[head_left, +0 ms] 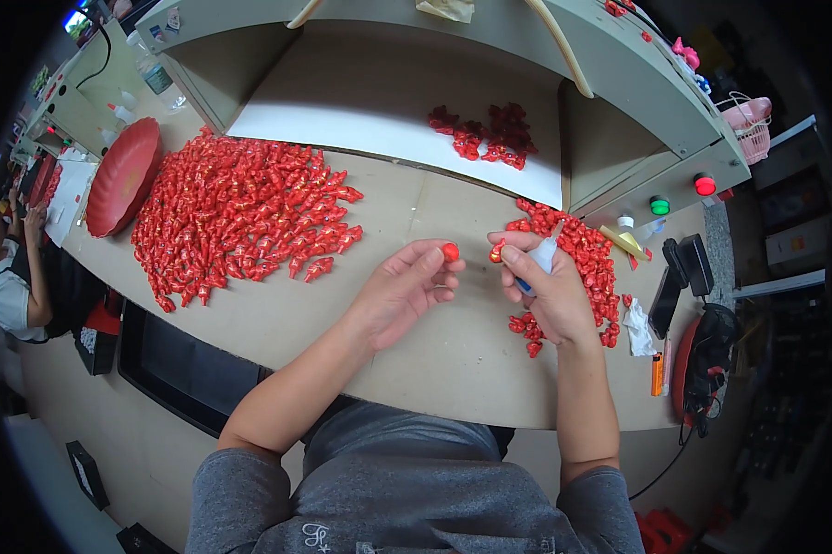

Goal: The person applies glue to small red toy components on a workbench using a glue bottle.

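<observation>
Above the table's middle, my left hand (407,291) pinches a small round red piece (450,252) between thumb and fingertips. Close by on the right, my right hand (559,295) is wrapped round a small squeeze bottle (543,251), whitish with blue and a narrow nozzle pointing up. Its thumb and finger also pinch a small glossy red piece (496,251) with gold marks. The two red pieces are apart. Behind and beside my right hand spreads a heap of small red pieces (596,268). A larger heap of shiny red figures (240,217) covers the left side.
A red oval tray (125,175) leans at the left heap. More red pieces (490,137) sit on white inside the open-fronted cabinet (619,55), which has green and red buttons. At right are crumpled tissue (639,330), a phone (664,303) and an orange lighter (657,375). Another person (19,286) sits far left.
</observation>
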`<action>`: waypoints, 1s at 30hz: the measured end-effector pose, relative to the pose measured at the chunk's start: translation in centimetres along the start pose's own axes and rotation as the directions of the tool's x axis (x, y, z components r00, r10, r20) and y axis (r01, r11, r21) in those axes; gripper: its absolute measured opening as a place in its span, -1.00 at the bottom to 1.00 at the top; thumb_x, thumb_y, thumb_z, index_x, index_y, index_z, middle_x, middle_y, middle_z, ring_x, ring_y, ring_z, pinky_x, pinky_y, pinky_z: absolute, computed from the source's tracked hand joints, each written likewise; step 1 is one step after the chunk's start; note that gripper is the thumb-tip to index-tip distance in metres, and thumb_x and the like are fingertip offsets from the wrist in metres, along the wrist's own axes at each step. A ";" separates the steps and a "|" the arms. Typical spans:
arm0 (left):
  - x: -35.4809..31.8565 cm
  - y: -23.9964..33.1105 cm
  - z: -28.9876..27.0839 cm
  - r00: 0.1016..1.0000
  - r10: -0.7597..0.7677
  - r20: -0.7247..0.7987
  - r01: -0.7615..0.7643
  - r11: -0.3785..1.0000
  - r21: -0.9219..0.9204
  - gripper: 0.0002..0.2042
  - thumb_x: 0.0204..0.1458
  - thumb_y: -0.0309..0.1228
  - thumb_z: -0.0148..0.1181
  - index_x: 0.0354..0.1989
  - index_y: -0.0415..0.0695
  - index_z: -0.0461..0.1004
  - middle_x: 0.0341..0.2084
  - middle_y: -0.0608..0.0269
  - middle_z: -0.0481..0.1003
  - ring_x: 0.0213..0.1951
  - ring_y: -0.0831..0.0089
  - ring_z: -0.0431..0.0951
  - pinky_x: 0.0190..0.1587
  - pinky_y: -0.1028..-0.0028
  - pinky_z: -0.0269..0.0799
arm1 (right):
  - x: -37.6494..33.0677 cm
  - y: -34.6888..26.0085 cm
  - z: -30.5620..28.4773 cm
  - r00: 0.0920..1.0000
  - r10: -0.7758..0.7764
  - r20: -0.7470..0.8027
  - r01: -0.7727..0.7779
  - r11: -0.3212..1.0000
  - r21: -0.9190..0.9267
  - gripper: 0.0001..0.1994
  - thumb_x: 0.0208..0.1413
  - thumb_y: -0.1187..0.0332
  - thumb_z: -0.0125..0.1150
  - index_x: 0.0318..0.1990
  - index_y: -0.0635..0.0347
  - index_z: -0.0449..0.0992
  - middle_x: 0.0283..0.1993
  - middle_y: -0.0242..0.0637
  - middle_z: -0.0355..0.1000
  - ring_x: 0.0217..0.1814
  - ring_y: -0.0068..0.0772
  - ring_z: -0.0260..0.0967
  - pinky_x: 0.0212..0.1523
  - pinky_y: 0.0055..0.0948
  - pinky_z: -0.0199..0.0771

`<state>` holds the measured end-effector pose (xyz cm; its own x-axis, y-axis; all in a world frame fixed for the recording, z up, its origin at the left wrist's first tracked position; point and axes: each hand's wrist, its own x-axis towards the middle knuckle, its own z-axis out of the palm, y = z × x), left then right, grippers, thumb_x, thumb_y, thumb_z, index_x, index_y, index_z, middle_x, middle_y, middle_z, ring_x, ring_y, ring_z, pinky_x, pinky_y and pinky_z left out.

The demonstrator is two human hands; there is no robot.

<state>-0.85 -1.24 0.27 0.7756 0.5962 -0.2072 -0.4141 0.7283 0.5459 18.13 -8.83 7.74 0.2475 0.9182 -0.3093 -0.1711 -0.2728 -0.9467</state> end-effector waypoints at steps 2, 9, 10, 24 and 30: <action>-0.1 0.2 0.5 1.000 0.015 -0.010 -0.014 1.000 0.019 -0.72 0.19 -0.28 0.12 0.02 -0.12 0.41 -0.16 0.21 0.52 -0.20 0.49 0.51 -0.11 0.47 0.47 | 0.2 0.3 0.5 0.999 0.008 0.051 -0.013 0.994 0.105 -0.74 0.16 0.28 0.22 -0.09 0.27 0.54 -0.41 -0.43 0.43 -0.53 -0.68 0.24 -0.48 -0.67 0.23; 0.0 0.0 1.0 0.993 0.108 -0.052 -0.099 0.983 0.156 -0.74 0.19 -0.37 0.12 0.00 -0.19 0.44 -0.16 0.19 0.53 -0.18 0.46 0.52 -0.10 0.43 0.47 | 0.4 1.4 1.5 0.994 -0.105 -0.039 0.110 0.982 0.153 -0.79 0.12 0.39 0.26 -0.13 0.31 0.53 -0.28 -0.31 0.53 -0.43 -0.66 0.34 -0.45 -0.65 0.32; 0.0 -0.1 0.9 0.993 0.106 -0.056 -0.096 0.983 0.155 -0.74 0.19 -0.37 0.12 0.00 -0.19 0.44 -0.16 0.19 0.53 -0.18 0.46 0.52 -0.10 0.43 0.47 | 0.4 1.4 1.6 0.994 -0.101 -0.039 0.106 0.982 0.155 -0.79 0.12 0.39 0.26 -0.13 0.31 0.53 -0.28 -0.31 0.53 -0.43 -0.66 0.34 -0.45 -0.65 0.32; -0.2 -0.3 0.9 0.950 0.301 -0.078 -0.202 0.788 0.582 -0.81 0.12 -0.44 0.21 -0.12 -0.19 0.57 -0.29 0.30 0.56 -0.25 0.61 0.52 -0.14 0.57 0.45 | 0.0 1.2 1.7 0.996 -0.089 -0.006 0.088 0.994 -0.069 -0.83 0.11 0.43 0.26 -0.17 0.29 0.53 -0.39 -0.41 0.46 -0.43 -0.69 0.36 -0.47 -0.68 0.32; -0.3 -0.3 0.8 0.943 0.332 -0.004 -0.246 0.706 0.664 -0.84 0.08 -0.52 0.23 -0.17 -0.22 0.59 -0.30 0.29 0.57 -0.23 0.61 0.53 -0.15 0.58 0.45 | 0.0 1.5 0.5 0.996 -0.070 0.058 0.076 0.991 -0.112 -0.88 0.08 0.41 0.31 -0.28 0.25 0.55 -0.34 -0.41 0.52 -0.41 -0.74 0.33 -0.44 -0.69 0.30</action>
<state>-0.60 -1.87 0.82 0.5917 0.8060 -0.0175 -0.1665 0.1434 0.9756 17.41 -9.06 6.32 0.2031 0.9501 -0.2366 -0.0442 -0.2325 -0.9716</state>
